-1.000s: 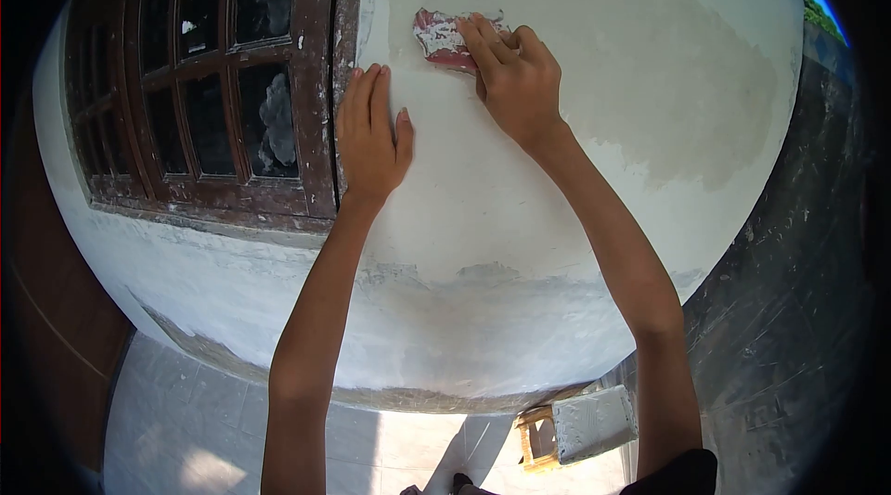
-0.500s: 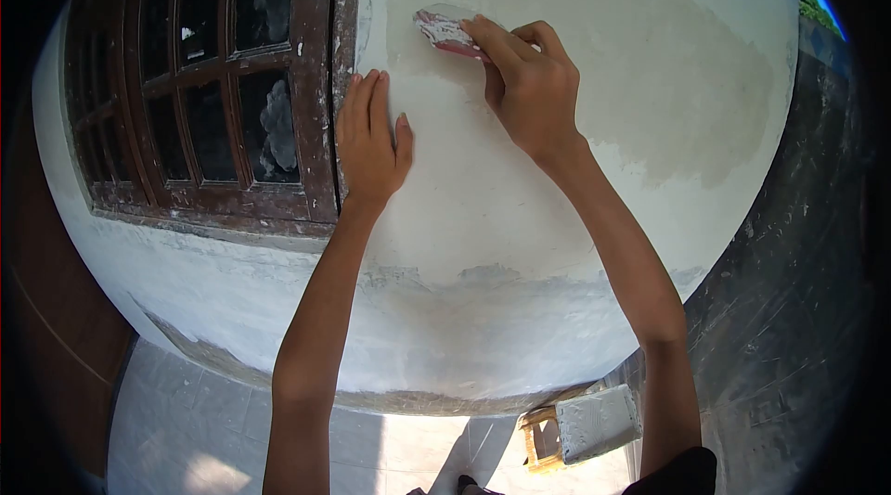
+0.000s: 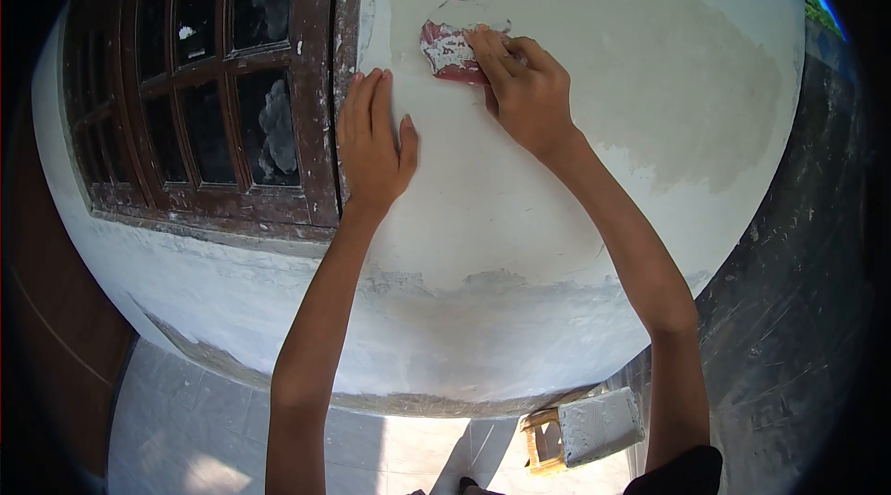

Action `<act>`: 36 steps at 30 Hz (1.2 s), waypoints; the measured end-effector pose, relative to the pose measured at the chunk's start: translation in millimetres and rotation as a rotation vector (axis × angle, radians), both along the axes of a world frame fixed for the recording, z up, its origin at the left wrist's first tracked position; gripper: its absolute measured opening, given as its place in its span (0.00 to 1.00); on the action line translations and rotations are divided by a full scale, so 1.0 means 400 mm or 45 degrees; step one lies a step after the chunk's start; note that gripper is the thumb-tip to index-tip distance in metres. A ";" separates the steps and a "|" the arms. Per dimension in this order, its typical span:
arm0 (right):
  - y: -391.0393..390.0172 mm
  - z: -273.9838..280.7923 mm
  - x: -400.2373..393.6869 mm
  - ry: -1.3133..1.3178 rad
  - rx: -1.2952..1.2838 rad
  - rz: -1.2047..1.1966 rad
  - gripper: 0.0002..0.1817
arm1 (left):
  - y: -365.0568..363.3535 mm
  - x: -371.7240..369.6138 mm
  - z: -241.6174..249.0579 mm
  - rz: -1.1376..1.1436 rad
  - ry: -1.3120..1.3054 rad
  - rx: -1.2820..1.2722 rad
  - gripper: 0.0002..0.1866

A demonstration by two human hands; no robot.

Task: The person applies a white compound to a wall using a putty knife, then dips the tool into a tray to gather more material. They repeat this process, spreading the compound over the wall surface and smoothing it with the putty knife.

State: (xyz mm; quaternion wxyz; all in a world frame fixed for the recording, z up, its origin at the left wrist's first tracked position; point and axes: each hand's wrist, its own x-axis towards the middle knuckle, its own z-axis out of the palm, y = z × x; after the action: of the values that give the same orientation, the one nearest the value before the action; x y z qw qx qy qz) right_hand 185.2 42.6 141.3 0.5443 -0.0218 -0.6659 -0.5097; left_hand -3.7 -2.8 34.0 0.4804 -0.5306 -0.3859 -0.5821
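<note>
My right hand [image 3: 534, 91] grips a reddish putty scraper [image 3: 452, 54], fingers and thumb pinched on its right side. White putty is smeared over the scraper, and it lies against the upper part of the wall [image 3: 464, 189]. Left of it, my left hand [image 3: 376, 138] rests flat on the wall beside the window frame, fingers stretched and thumb apart, holding nothing. A darker, damp-looking patch [image 3: 687, 59] spreads over the wall to the upper right of the scraper.
A brown wooden window [image 3: 237, 64] with dark panes fills the upper left. On the floor [image 3: 176, 411] at the lower right, a white putty-smeared container [image 3: 601, 425] sits on a yellowish stand [image 3: 536, 444]. A dark wall [image 3: 770, 309] stands at the right.
My right hand and the scraper have moved slightly down, and the scraper has turned so more of its red, putty-covered face shows. My left hand stays in place on the wall.
</note>
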 end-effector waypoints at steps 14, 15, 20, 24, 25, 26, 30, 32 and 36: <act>-0.082 -0.143 0.009 -0.068 -0.321 0.067 0.28 | -0.006 0.007 -0.001 -0.007 -0.018 -0.021 0.30; -0.091 -0.111 0.012 -0.047 -0.258 0.127 0.25 | -0.002 0.006 -0.001 -0.009 -0.013 -0.012 0.30; -0.064 0.053 0.000 0.093 -0.003 0.126 0.19 | -0.005 0.003 -0.002 0.018 -0.013 -0.027 0.30; -0.022 0.036 -0.012 0.076 0.007 0.090 0.20 | -0.002 0.005 0.000 0.002 -0.008 -0.003 0.30; -0.016 0.021 -0.011 0.066 0.002 0.048 0.20 | -0.003 0.005 -0.002 0.004 -0.011 -0.011 0.30; -0.012 0.006 -0.011 0.059 -0.002 0.008 0.21 | -0.004 0.003 -0.003 0.008 -0.010 -0.018 0.30; -0.003 -0.045 0.000 -0.012 0.003 -0.017 0.22 | 0.001 0.000 0.000 0.004 -0.003 -0.013 0.31; -0.011 -0.084 -0.004 -0.017 -0.057 -0.007 0.23 | 0.003 -0.001 -0.003 0.008 0.009 0.005 0.31; -0.059 -0.170 0.011 -0.182 -0.197 0.003 0.21 | -0.003 0.002 -0.003 -0.010 0.009 -0.010 0.30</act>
State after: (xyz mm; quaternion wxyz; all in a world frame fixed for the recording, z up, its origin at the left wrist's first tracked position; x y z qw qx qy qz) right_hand 189.6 18.8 73.1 0.4928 -0.0265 -0.7405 -0.4562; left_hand -3.0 -4.0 32.9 0.4774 -0.5359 -0.3845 -0.5806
